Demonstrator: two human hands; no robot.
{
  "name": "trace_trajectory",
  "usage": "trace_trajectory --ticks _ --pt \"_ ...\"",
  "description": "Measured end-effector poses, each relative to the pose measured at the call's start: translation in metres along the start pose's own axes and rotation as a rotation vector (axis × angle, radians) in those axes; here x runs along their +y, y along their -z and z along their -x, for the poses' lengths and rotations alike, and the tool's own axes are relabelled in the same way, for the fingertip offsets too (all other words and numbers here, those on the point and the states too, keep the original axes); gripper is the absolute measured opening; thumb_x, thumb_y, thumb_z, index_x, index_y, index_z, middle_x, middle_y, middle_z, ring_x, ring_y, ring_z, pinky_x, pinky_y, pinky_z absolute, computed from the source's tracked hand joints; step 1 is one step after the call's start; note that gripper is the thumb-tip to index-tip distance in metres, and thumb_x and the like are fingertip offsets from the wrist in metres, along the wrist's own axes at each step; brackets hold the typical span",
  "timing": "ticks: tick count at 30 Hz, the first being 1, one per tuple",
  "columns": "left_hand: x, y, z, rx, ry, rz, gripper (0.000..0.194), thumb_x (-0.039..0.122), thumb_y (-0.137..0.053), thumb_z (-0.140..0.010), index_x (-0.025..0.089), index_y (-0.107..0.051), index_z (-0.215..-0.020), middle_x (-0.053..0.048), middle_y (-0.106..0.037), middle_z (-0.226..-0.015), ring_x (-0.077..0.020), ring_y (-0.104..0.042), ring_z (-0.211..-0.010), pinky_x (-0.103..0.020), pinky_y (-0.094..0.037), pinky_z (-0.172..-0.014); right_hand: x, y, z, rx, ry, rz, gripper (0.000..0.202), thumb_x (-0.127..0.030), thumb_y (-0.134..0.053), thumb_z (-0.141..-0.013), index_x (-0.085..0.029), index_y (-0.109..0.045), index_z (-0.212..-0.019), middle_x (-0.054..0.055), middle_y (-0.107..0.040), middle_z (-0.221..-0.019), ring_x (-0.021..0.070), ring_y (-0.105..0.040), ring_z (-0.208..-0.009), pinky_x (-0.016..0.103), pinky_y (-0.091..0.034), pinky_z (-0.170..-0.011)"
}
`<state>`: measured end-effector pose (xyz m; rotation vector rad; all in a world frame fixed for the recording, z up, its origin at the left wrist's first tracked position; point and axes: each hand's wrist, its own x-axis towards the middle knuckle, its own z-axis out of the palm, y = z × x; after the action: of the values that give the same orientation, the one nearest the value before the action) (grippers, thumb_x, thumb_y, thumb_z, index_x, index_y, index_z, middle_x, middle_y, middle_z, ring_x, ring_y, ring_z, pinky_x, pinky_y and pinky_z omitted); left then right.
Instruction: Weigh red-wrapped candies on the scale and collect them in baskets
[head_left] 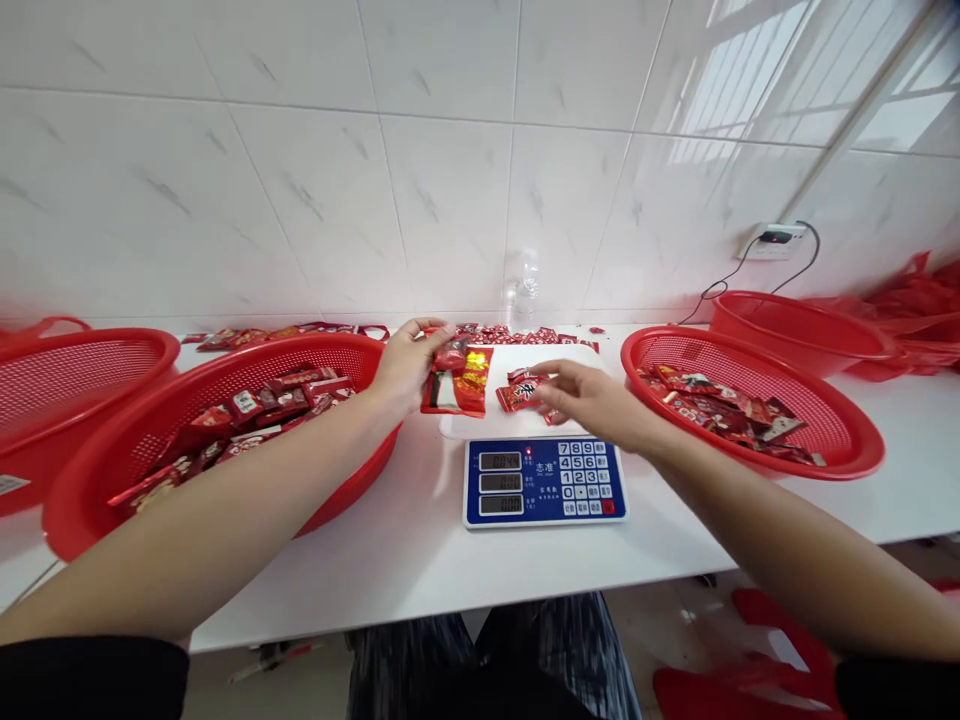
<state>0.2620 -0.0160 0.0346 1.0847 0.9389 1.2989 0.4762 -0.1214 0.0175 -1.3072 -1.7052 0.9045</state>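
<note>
Now your left hand (412, 365) has a pinching grip on red packets (471, 385) by the scale (495, 426), so squeeze softly. Your right hand (591, 398) is at the small packets (517, 394) on the scale; I can't tell if its grip holds one, so go gently.

The person wears a black garment, and its two sleeves are seen in the lower corners: the left sleeve (94, 678) shows a wide, plain black piece with a slightly rounded edge, and the right sleeve (892, 685) shows a smaller piece, equally black. Below these edges the left forearm (225, 530) and the right forearm (795, 550) are bare, and so are the left hand (412, 365) and the right hand (585, 395). The trousers (420, 660) are dark, with many thin, pale streaks running along the legs; their material I cannot tell.
</note>
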Motion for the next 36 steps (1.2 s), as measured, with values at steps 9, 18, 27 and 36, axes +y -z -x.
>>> trace_trajectory --ticks 9,18,27,36 --pt "-0.014 -0.007 0.014 -0.172 -0.171 -0.061 0.029 0.029 -0.075 -0.066 0.023 -0.056 -0.087 0.001 -0.066 -0.079 -0.0156 -0.064 -0.071 -0.031 -0.055 -0.068 -0.008 -0.045 -0.017 -0.184 -0.090 -0.432 0.046 -0.040 -0.064 -0.081 -0.025 -0.048 -0.122 0.007 -0.069 -0.103 0.0224 -0.066 -0.093 0.038 -0.058 -0.075" --pt "-0.019 -0.004 0.004 -0.143 -0.223 -0.115 0.026 0.027 -0.074 -0.068 0.020 -0.058 -0.086 0.000 -0.064 -0.078 -0.0137 -0.063 -0.069 -0.026 -0.053 -0.063 -0.008 -0.049 -0.020 -0.041 -0.126 -0.537 0.067 -0.026 -0.068 -0.073 -0.022 -0.036 -0.132 -0.001 -0.062 -0.072 0.0144 -0.060 -0.060 0.029 -0.050 -0.054" --pt "-0.031 -0.010 -0.040 -0.052 -0.158 -0.409 0.014 0.024 -0.069 -0.075 0.017 -0.058 -0.081 0.000 -0.058 -0.063 -0.0113 -0.055 -0.049 -0.023 -0.047 -0.046 0.003 -0.015 0.001 0.154 -0.167 -0.491 0.069 -0.027 -0.064 -0.074 -0.020 -0.035 -0.136 -0.002 -0.058 -0.069 0.0114 -0.052 -0.057 0.024 -0.043 -0.051" --pt "0.018 -0.016 -0.047 0.045 -0.126 -0.203 0.009 0.016 -0.060 -0.078 0.019 -0.054 -0.084 0.000 -0.059 -0.073 -0.0109 -0.056 -0.058 -0.022 -0.051 -0.049 0.006 0.046 0.040 0.413 -0.045 -0.534 0.063 -0.028 -0.069 -0.074 -0.029 -0.042 -0.131 -0.001 -0.064 -0.080 0.0140 -0.062 -0.065 0.026 -0.050 -0.055"
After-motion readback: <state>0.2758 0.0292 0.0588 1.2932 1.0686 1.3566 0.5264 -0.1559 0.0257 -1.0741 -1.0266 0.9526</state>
